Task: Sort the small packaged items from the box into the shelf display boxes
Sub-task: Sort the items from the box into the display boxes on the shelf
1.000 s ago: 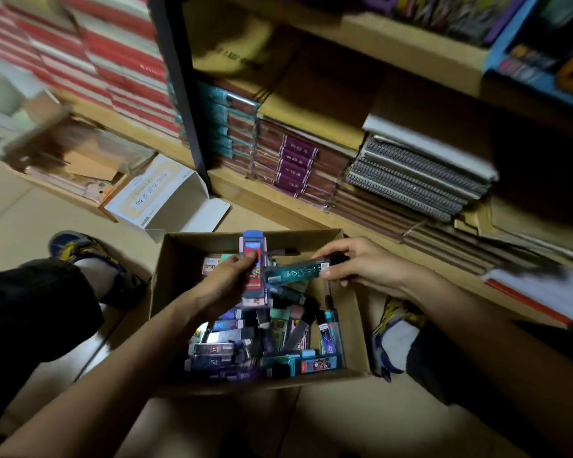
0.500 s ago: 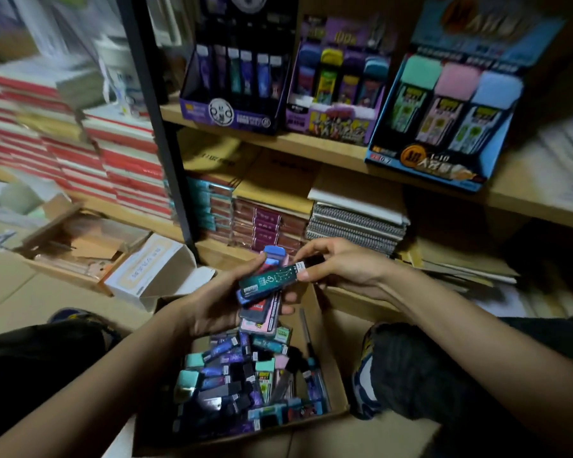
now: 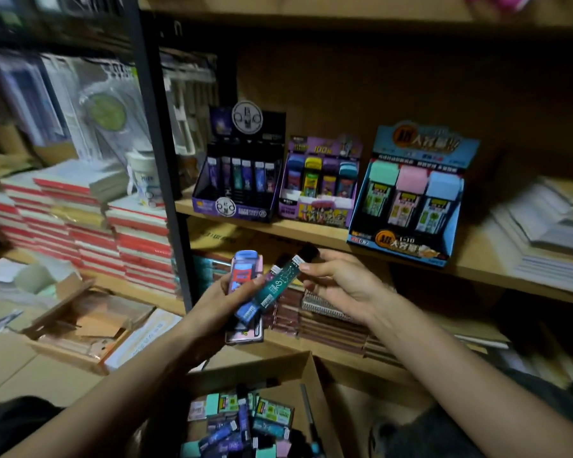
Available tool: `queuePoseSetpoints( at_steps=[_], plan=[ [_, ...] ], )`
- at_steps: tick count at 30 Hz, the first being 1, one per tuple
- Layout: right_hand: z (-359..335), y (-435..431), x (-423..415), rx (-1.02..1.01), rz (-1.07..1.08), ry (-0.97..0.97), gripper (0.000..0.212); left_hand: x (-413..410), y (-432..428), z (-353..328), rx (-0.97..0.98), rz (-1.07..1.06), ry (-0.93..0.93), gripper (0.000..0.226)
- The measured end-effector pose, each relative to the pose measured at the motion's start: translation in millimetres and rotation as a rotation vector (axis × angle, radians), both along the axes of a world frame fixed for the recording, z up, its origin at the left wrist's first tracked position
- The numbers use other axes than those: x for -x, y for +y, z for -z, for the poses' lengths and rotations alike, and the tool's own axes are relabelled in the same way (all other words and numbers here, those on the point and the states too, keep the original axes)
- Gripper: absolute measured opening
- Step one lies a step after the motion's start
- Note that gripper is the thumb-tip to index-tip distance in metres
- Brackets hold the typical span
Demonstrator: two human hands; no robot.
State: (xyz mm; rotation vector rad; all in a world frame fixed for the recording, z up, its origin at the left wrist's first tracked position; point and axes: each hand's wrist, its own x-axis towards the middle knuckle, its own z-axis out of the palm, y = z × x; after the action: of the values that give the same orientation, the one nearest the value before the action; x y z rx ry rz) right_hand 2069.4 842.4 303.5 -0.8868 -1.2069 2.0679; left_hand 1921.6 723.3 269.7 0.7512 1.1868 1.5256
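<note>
- Cardboard box on the floor at the bottom of the view, open-topped and holding a loose jumble of small packaged items in teal, blue, purple and pink.
- Left hand raised above the box, fingers curled round a bundle of packs; a blue-capped pack stands tallest in the bundle and a pink one shows below the palm.
- Right hand pinching the top end of a slim teal pack, which slants down across the bundle and touches it.
- Wooden shelf above the hands carrying three display boxes side by side.
- Dark purple display box on the left, with a row of slim upright packs.
- Lilac display box in the middle, holding wider packs capped blue, yellow, purple and teal.
- Blue display box on the right, overhanging the shelf edge, with three large packs capped green, pink and blue.
- Stacks of red-edged notebooks fill the neighbouring bay to the left.
</note>
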Motion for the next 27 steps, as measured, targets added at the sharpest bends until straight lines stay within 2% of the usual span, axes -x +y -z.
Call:
queuePoseSetpoints(
  at_steps=[4,9,13,17,21,24,27],
  plan=[
    [-29,13,7,-0.101,0.027,0.033,0.02,11,17,-23,-0.057,-0.08,0.064,0.034],
    [-53,39,11,-0.204,0.094,0.028,0.016,29,48,-44,-0.126,-0.163,0.102,0.01],
    [-80,66,31,-0.328,0.145,0.008,0.012,62,60,-48,-0.162,-0.241,0.15,0.03],
    [-107,93,81,-0.57,0.173,-0.114,0.014,99,61,-42,-0.187,-0.357,0.098,0.029],
    [-114,113,150,-0.781,0.154,-0.215,0.021,132,52,-35,-0.187,-0.423,0.124,0.031],
    [-109,127,194,-0.985,0.172,-0.357,0.013,145,49,-34,-0.206,-0.47,0.115,0.04],
    [-103,135,222,-1.141,0.208,-0.497,0.023,152,47,-36,-0.22,-0.51,0.08,0.045]
  ],
)
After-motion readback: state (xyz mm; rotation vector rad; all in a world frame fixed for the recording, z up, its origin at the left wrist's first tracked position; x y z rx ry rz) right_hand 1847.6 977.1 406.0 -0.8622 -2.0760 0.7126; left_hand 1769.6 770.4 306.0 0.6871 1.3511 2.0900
